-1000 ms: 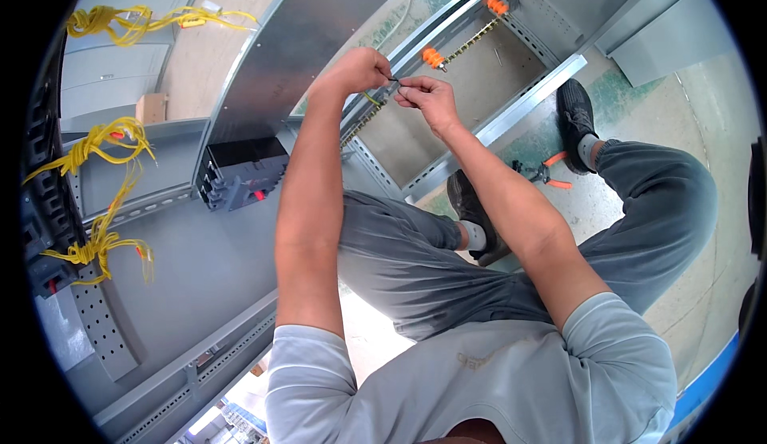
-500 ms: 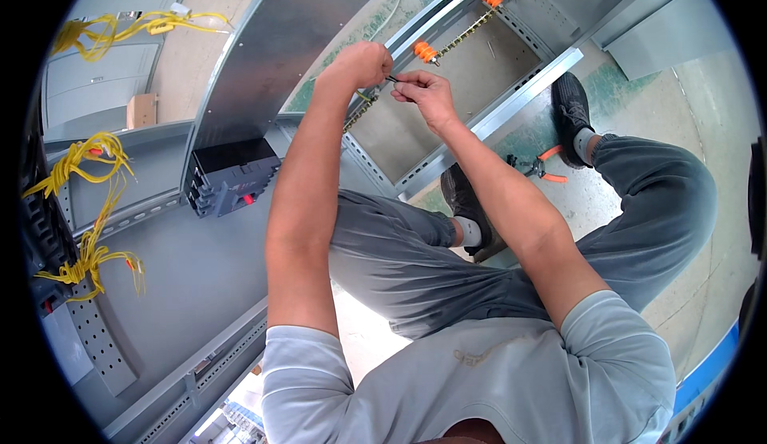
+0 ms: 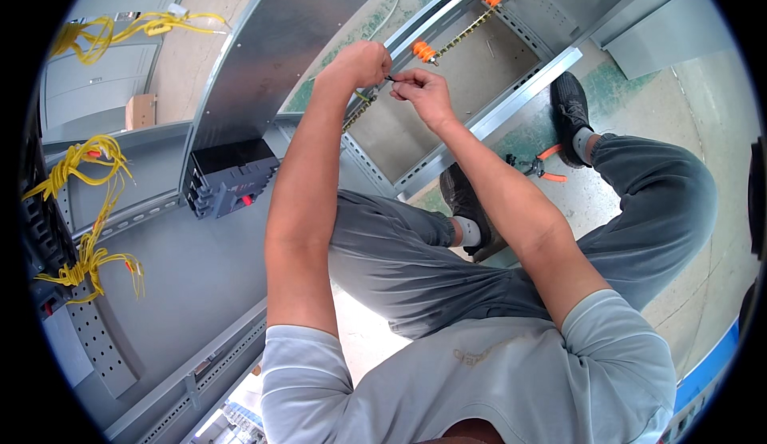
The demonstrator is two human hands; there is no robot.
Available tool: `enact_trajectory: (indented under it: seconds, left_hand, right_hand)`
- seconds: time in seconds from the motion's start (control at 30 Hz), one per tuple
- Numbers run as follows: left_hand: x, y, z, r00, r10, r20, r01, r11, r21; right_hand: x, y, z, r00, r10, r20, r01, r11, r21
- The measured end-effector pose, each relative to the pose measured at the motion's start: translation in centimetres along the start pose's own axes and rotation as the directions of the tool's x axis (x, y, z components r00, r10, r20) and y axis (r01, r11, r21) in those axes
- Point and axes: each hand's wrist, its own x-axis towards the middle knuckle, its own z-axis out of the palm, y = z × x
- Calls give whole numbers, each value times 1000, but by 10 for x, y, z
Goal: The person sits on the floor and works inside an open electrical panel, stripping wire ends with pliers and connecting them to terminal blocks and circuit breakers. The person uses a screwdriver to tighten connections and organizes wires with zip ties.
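My left hand is closed, its knuckles up, over the inner rail of the metal cabinet frame. Thumb and fingers of my right hand pinch together just beside it. Between the two hands shows a small dark thin piece, too small to name; both hands meet at it. A terminal bar with a row of screws runs between orange ribbed insulators beyond my hands. Part of the bar also shows below my left hand, where a yellow-green wire lies; the stretch between is hidden.
Orange-handled pliers lie on the floor by my shoe. A black circuit breaker is mounted at the left. Yellow wire bundles hang at the far left. A tall metal panel rises left of my left arm.
Hardly anything differs. My right hand has shifted very slightly up and left; the left hand stays in place, with the small dark piece still between them.
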Motion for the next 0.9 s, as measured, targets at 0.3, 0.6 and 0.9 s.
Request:
enact_trajectory:
  seconds: [0.3, 0.6, 0.9]
  left_hand:
    - [1, -13, 9, 998, 52, -38, -56, 990, -132]
    - [-3, -17, 11, 996, 68, -57, -78, 979, -186]
    - [-22, -16, 8, 985, 10, -174, -60, 956, -286]
  right_hand:
    - [5, 1, 0, 989, -149, 11, 148, 965, -218]
    - [9, -7, 10, 987, -151, 53, 156, 981, -115]
    - [3, -20, 24, 996, -85, -8, 82, 984, -159]
